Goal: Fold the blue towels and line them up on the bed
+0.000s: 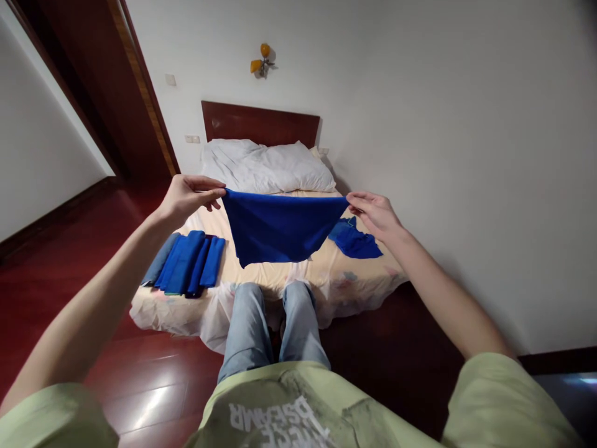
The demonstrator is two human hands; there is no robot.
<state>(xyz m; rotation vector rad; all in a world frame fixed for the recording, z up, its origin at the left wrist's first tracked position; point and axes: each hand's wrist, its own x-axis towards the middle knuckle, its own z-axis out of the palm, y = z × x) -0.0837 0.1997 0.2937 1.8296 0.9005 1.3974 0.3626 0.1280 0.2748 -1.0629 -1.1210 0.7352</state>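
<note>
**Blue cloth held taut above bed**

Blue cloth [280,227] hangs stretched in the air over the bed [326,280], its top corners pinched by the left hand [189,196] at 9 o'clock and the right hand [375,214] at 3 o'clock. Folded cloths [186,264] lie at 8 o'clock, a loose cloth [354,241] at 4 o'clock, pillows [265,167] at 12.

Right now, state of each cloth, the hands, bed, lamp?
blue cloth: held up by two top corners, stretched, hanging above the bed
left hand: pinching its left corner
right hand: pinching its right corner
folded cloths: lying in a row on the bed
loose cloth: crumpled, unfolded
bed: covered, pillows at head
wall lamp: cannot tell
</note>
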